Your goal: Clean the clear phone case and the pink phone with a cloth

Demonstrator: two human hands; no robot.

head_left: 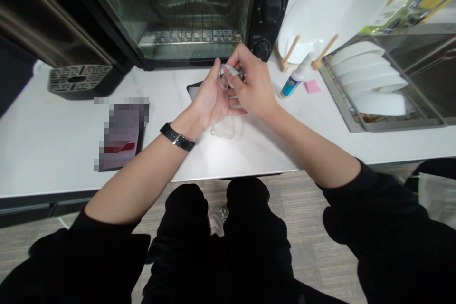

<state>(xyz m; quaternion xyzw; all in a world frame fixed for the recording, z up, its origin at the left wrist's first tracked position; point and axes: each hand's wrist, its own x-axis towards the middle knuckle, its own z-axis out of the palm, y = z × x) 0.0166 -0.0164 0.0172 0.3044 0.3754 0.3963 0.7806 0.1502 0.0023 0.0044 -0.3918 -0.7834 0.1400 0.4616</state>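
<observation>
My left hand [212,97], with a black watch strap [177,137] at the wrist, is raised over the counter, palm turned toward my right hand. Between its thumb and fingers is a small clear plastic piece with a rounded edge [224,81]. My right hand [254,83] pinches a small white piece like a wipe [232,70] against it. Just below the hands rests a clear case-like plastic piece [228,129], partly covered by the left hand. Behind the left hand, a dark-edged flat device [193,91] is mostly hidden.
A toaster oven [199,64] stands behind the hands. A pixelated flat device [123,135] lies left on the white counter [53,152]. To the right are a spray bottle [294,80], a pink note [312,86], a large white plate [331,4] and a dish rack [359,126].
</observation>
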